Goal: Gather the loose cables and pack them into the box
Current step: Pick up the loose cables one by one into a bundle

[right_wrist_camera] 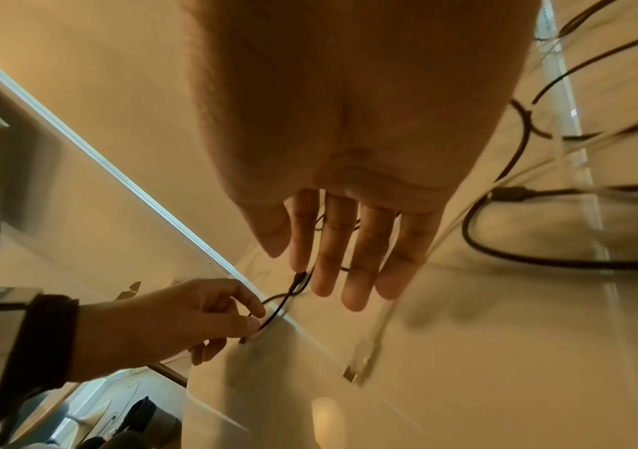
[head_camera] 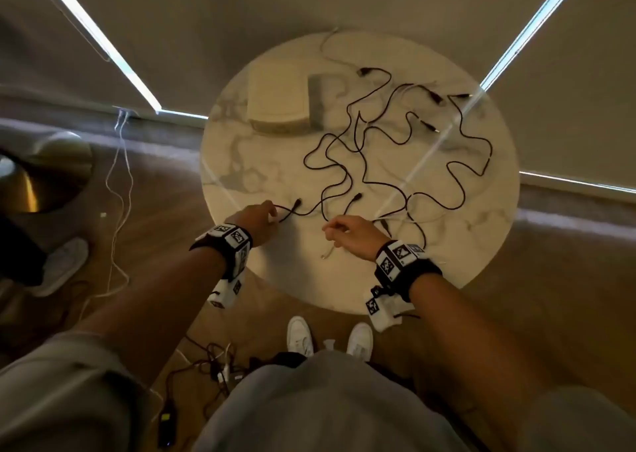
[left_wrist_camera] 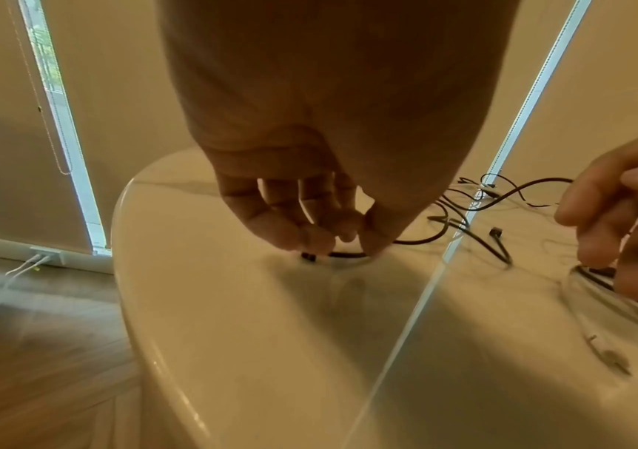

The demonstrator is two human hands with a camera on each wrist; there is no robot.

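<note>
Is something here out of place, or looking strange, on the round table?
Yes. Black cables lie tangled and crossing over the marble table, none inside the cream box. The left hand pinches one end.

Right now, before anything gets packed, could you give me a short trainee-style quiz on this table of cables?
1. True or false: the left hand pinches one end of a black cable.
2. Where is the box? A) on the table's far left part B) on the floor C) in the right hand
3. Fill in: the top of the table is ____ in shape.

Key: 1 true; 2 A; 3 round.
</note>
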